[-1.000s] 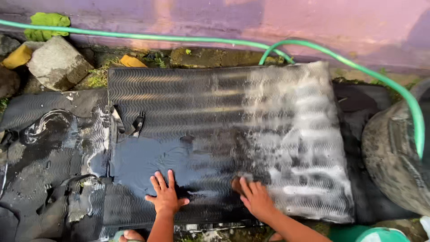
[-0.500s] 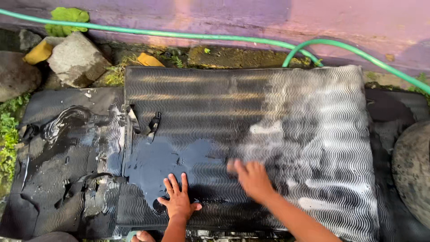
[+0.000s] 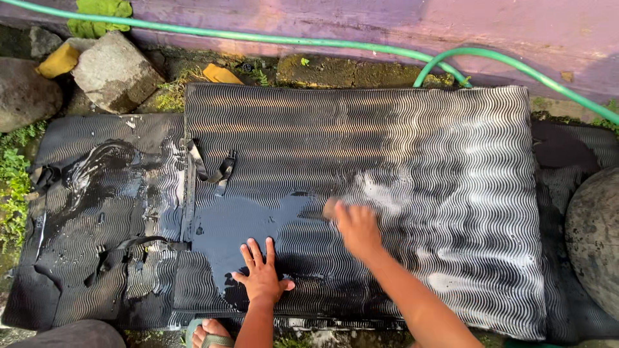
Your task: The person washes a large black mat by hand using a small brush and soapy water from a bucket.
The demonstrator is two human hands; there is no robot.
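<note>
I see the black ribbed rubber mat lying flat on the ground just below the green hose, partly over a second wet mat on its left. My left hand is pressed flat, fingers spread, on the mat's near edge, holding nothing. My right hand is blurred at mat centre; I cannot tell if its grip holds something. I judge the mat floppy, heavy, soapy-slick, so best taken by an edge or the strap

Head camera looks steeply down, close above mat.
</note>
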